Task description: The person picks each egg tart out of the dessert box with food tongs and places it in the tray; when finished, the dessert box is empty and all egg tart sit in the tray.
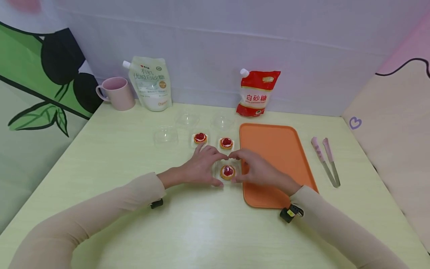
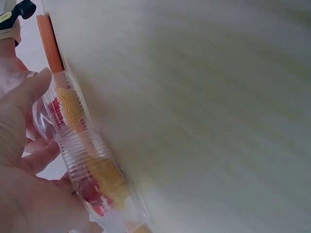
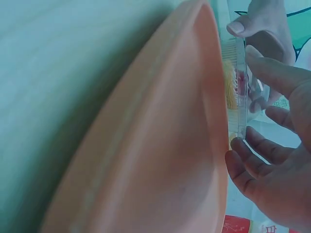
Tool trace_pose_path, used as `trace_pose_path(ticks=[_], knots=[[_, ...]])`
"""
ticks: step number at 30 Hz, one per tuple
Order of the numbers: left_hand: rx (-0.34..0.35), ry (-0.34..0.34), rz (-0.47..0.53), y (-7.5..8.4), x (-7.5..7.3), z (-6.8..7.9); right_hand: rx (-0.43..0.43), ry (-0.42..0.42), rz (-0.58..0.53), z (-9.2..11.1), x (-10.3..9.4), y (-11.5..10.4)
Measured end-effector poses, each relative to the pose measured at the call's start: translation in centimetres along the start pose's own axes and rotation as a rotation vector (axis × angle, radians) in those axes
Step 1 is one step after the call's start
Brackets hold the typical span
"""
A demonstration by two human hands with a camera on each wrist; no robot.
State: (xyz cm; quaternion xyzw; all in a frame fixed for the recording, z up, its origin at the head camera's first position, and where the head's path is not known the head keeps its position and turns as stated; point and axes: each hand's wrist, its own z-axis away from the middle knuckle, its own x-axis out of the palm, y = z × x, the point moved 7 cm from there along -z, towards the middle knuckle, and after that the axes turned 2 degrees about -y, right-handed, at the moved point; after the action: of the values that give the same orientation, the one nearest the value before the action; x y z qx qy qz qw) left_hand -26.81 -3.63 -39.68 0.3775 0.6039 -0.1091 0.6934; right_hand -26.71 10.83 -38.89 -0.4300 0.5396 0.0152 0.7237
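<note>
Tart case (image 1: 228,172) between left hand (image 1: 202,166) and right hand (image 1: 258,168), both half-curled, seemingly gripping rim (image 3: 241,112) (best hold); likely light, crushable.

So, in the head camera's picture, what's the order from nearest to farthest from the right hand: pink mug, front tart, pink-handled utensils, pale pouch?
1. Front tart, immediately left of the right hand.
2. Pink-handled utensils, right, beyond the orange tray.
3. Pale pouch, back left.
4. Pink mug, back left, past the pouch.

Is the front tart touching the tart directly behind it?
Apart: the head view shows a clear gap between the front tart and the rear tart.
</note>
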Motion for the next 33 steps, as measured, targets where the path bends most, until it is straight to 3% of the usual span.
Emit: trace_pose_path(ticks=[13, 22, 33], knots=[[-0.038, 0.01, -0.018, 0.12, 0.06, 0.14, -0.004, -0.02, 0.055, 0.35, 0.66, -0.21], [-0.117, 0.004, -0.055, 0.48, 0.37, -0.03, 0.01, -0.007, 0.075, 0.49, 0.62, -0.15], [-0.11, 0.055, -0.142, 0.72, 0.37, -0.28, 0.005, -0.003, 0.119, 0.43, 0.57, -0.69]])
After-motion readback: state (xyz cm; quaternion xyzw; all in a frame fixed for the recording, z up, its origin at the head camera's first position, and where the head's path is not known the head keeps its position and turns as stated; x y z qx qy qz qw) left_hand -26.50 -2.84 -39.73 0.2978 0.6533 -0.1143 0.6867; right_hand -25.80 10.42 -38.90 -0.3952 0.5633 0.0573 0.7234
